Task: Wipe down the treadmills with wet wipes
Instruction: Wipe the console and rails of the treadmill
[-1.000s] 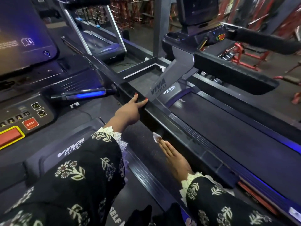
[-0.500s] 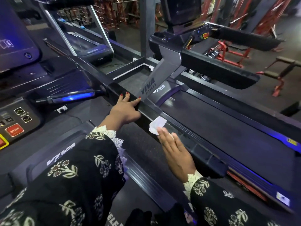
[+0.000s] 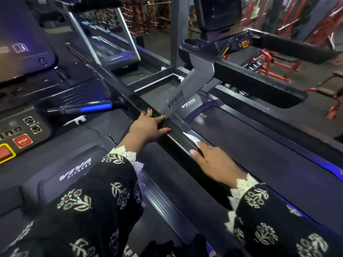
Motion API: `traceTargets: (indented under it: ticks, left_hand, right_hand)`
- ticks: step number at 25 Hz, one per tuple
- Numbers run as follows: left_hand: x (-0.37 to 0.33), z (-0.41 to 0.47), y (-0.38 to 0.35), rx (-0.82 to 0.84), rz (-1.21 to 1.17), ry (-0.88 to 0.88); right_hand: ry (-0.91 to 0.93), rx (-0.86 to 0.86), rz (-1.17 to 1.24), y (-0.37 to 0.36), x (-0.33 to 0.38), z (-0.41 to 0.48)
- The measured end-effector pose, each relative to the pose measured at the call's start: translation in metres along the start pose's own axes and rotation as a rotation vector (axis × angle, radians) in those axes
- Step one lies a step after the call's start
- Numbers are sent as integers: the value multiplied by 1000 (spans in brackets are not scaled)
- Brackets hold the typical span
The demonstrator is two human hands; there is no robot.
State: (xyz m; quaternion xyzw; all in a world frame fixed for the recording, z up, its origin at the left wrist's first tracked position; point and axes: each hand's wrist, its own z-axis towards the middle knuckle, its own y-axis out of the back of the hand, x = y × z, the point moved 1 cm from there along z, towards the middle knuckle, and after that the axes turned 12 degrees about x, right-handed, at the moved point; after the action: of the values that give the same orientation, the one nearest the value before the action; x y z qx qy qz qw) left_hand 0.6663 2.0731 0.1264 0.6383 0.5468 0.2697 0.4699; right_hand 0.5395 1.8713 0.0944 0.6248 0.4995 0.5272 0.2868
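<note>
A black handrail (image 3: 136, 102) of the treadmill runs diagonally between two belts. My left hand (image 3: 148, 127) rests on top of it, fingers spread and straight. Lower down the same rail, my right hand (image 3: 215, 162) wraps over it, thumb on the near side and fingers hidden over the far side. It holds a white wet wipe (image 3: 191, 137) against the rail, and a corner of the wipe sticks out ahead of the fingers.
The console with a red stop button (image 3: 22, 140) lies at the left. The neighbouring treadmill's belt (image 3: 259, 154) and its padded handrail (image 3: 259, 84) are at the right. Red gym frames (image 3: 278, 60) stand behind it, and another treadmill (image 3: 111, 51) stands at the back.
My right hand has slid the wipe from the rail's near face up and over to its far side. My left hand has shifted slightly on the rail.
</note>
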Motion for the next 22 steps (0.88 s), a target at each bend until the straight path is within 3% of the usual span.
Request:
traceTargets:
  ticks: [3,6,10,17,22]
  left_hand:
    - [-4,1,0,12,-52,20]
    - [-10,0,-4,21,-113,44]
    - [-21,0,-8,-10,-185,92]
    - [-54,-3,-28,-66,-292,167]
    - [-64,-3,-31,-53,-238,227]
  right_hand:
    - [164,41,201,18,-21,17]
    - [192,76,325,22,-29,47]
    - [318,293,791,0,-49,58]
    - [132,564,1380,-17,-40,90]
    - [-51,709,1391,-34,-51,105]
